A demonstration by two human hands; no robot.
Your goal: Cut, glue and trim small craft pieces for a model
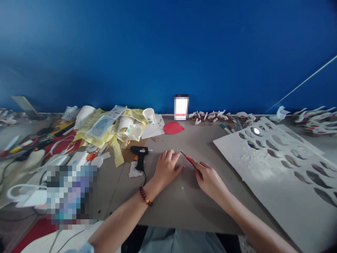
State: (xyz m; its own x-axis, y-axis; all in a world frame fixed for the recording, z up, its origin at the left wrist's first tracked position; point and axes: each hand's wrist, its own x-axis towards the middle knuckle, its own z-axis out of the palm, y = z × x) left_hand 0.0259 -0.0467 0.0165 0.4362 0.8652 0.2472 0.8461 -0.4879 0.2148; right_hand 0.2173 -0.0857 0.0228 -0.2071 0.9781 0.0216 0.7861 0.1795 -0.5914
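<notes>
My right hand (207, 177) is closed on a red-handled craft knife (187, 159), its blade tip pointing up and left onto the grey board (184, 200). My left hand (167, 168) rests palm down on the board just left of the blade, fingers curled over something small that I cannot make out. A bead bracelet (145, 196) circles my left wrist. A black glue gun (139, 154) lies just left of my left hand, beside a scrap of white paper (134, 171).
A white foam sheet with several leaf-shaped cutouts (279, 165) lies at the right. Yellow paper, paper cups (149, 115) and packets pile at the back left. A red paper shape (173, 128) and small white pieces (210, 116) sit by the blue wall. Cables and chargers lie at the left.
</notes>
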